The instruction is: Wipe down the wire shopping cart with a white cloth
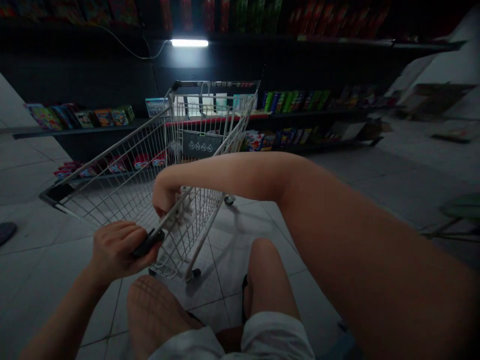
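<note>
Two hands were at the near end of a wire shopping cart [123, 185]. The left hand [112, 250] was curled shut around a small dark oblong object [149, 243], too dim to identify, just beside the cart's wire rim [176, 215]. The right hand [164, 197], on an arm reaching across the view, was closed over that same rim. The cart stood on grey floor tiles [240, 265] on its small casters [195, 273], angled away past the person's bare knees [264, 275] and white shorts [273, 340]. Beyond its far end ran a dark shelf [75, 132] holding rows of colourful boxes [290, 102], lit by a fluorescent tube [189, 43]. Near the right edge of the view stood a green-topped stool [463, 207].
</note>
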The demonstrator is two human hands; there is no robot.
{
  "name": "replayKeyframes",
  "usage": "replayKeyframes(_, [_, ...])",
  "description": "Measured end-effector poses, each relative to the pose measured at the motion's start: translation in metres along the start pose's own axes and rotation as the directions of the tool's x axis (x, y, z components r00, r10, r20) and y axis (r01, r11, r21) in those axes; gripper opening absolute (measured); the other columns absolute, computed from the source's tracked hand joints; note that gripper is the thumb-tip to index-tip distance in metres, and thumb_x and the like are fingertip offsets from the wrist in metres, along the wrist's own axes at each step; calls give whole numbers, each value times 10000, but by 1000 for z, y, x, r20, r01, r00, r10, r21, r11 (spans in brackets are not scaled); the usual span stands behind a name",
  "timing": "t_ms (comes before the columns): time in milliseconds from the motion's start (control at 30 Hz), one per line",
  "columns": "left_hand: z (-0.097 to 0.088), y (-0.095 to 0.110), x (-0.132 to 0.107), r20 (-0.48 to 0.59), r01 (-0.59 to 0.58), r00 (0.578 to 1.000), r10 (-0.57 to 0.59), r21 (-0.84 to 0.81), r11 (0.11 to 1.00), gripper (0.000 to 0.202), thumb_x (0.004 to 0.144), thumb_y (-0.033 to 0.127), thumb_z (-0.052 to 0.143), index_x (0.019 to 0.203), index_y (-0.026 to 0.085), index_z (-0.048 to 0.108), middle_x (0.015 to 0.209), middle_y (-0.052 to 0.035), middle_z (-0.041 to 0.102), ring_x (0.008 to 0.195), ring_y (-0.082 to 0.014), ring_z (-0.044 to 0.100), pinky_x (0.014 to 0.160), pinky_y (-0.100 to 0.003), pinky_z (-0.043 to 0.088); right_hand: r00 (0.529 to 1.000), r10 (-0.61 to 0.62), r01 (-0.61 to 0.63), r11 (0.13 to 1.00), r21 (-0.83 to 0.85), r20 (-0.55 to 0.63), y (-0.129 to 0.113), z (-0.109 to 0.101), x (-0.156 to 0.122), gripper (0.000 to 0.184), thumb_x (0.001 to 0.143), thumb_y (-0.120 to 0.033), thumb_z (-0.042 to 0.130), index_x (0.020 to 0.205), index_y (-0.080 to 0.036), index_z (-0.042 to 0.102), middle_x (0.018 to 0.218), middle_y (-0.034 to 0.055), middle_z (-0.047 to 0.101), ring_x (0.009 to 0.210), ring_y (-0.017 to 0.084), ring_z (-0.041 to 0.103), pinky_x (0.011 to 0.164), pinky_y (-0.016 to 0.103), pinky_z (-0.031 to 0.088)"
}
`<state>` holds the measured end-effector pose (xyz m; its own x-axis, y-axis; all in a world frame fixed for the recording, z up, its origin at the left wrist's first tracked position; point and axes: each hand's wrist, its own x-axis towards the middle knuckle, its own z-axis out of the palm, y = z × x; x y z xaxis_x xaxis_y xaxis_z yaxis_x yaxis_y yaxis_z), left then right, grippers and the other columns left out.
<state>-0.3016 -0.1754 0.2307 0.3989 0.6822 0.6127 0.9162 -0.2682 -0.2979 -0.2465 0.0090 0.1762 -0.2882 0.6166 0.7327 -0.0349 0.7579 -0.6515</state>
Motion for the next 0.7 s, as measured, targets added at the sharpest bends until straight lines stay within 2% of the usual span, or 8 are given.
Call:
replayKeyframes(133, [-3,-12,-5,46,18,999,-16,-51,999,308,786,310,625,572,212,426,491,26,461,473,-115,434,509,-278,340,991,53,-53,999,-3,120,20,23,5,230,882,-307,541,742,-161,650,873,-54,737,985,174,712,748,377,553])
replayKeyframes(233, [-5,-20,-6,85,28,996,-18,-128,991,315,824,288,582,580,215,397,501,25,435,477,-116,413,514,-281,322,985,90,-91,996,-1,148,30,30,9,272,871,-322,550,679,-145,625,869,-46,744,929,154,721,701,329,539])
replayKeyframes(400, [-7,-31,-12,181,103,981,-64,-215,971,298,867,270,505,592,214,404,527,10,436,508,-131,410,541,-297,314,984,116,-116,993,-8,132,28,23,28,194,859,-254,594,711,-139,642,924,-40,748,965,185,720,732,378,547])
replayKeyframes(567, [-6,-38,-17,281,244,940,-193,-162,956,340,888,326,450,575,217,373,534,-5,430,545,-146,411,582,-313,326,985,132,-127,991,-45,115,23,7,58,301,912,-289,511,706,-107,634,871,-31,749,891,150,722,711,355,528])
replayKeyframes(633, [-5,-40,-17,289,260,934,-209,-147,955,344,893,332,440,577,217,368,538,-6,435,554,-149,416,593,-315,334,962,169,-154,985,-84,213,14,-3,76,324,912,-300,501,701,-92,632,858,-23,747,871,136,717,707,329,522])
replayKeyframes(667, [-5,-42,-17,279,238,942,-189,-155,959,338,890,332,447,580,218,374,539,-5,440,552,-148,421,592,-313,338,929,205,-175,977,-121,308,6,-10,86,312,904,-293,512,708,-85,637,853,-18,745,870,134,715,713,319,524])
replayKeyframes(700, [-4,-43,-17,259,205,953,-157,-168,964,329,886,326,457,584,219,381,539,-5,444,546,-146,425,586,-309,339,863,260,-200,963,-181,434,-4,-18,97,279,888,-271,536,720,-78,646,849,-12,743,871,136,714,724,312,531])
